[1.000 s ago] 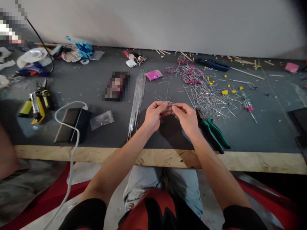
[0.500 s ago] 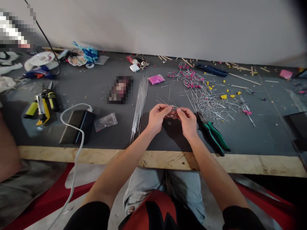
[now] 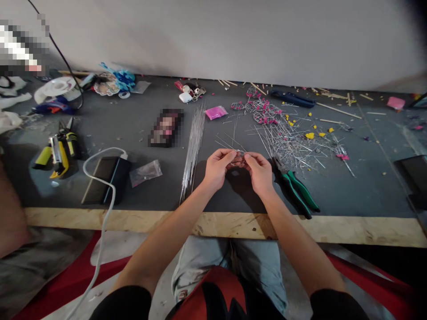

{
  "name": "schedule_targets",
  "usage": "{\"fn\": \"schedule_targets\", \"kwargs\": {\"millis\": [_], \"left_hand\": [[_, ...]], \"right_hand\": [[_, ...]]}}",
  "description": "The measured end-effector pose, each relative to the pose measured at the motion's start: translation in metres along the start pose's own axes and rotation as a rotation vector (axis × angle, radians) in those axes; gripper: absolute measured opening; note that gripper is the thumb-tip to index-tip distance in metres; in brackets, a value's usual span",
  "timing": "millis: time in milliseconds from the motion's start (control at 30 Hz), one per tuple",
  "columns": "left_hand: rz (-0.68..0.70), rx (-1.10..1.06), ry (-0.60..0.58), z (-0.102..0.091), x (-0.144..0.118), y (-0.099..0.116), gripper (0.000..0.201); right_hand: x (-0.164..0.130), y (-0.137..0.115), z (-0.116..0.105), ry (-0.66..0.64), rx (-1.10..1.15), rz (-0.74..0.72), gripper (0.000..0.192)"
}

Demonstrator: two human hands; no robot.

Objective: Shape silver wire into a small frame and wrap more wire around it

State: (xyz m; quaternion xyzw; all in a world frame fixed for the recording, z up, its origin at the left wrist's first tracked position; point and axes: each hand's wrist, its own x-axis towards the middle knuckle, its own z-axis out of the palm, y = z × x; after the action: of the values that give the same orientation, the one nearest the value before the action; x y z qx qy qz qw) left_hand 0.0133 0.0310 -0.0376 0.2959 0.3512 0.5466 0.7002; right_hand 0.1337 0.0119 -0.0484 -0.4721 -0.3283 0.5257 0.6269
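Observation:
Between my fingertips is a thin silver wire [image 3: 237,165], bent into a small loop, just above the table. My left hand [image 3: 218,168] pinches its left side, and my right hand [image 3: 259,172] pinches the right side. Fingers cover part of the wire. To the left lies a bundle of long straight wires [image 3: 192,153]. Green-handled pliers [image 3: 298,189] rest beside my right hand. Beyond them spreads a heap of cut wire pieces [image 3: 288,144], with wire shapes bearing pink bits [image 3: 263,109] behind it.
A pink packet [image 3: 215,112] lies past my hands. Leftward are a phone [image 3: 166,128], a clear bag [image 3: 146,173], a power bank [image 3: 106,180] with a white cable, and yellow-black cutters [image 3: 60,151]. Dark blue-handled tool [image 3: 292,98] and sticks lie behind. Another person's arm [image 3: 11,195] is at far left.
The view has shifted slightly. Both hands keep pinching the wire loop in nearly the same place, with only small finger movement.

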Motion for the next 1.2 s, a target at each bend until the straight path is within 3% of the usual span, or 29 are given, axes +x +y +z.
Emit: {"fn": "schedule_targets", "kwargs": {"millis": [200,533,900,1000,1200], "left_hand": [[-0.025,-0.015,-0.008,0.0,0.0,0.002,0.015],[-0.163,-0.038,-0.071,-0.008,0.004,0.01,0.014],[0.038,0.062,0.013,-0.001,0.001,0.001,0.017],[0.016,0.072,0.028,-0.003,0.002,0.001,0.015],[-0.114,-0.026,-0.06,-0.008,0.005,0.005,0.011]], "right_hand": [[-0.001,-0.002,0.001,0.006,0.026,0.045,0.016],[0.0,-0.012,-0.005,-0.192,0.16,0.184,0.009],[0.0,-0.008,-0.001,-0.023,0.008,0.062,0.013],[0.0,-0.01,-0.002,-0.078,0.047,0.059,0.008],[0.0,-0.014,-0.004,-0.199,0.102,0.148,0.007]]}}
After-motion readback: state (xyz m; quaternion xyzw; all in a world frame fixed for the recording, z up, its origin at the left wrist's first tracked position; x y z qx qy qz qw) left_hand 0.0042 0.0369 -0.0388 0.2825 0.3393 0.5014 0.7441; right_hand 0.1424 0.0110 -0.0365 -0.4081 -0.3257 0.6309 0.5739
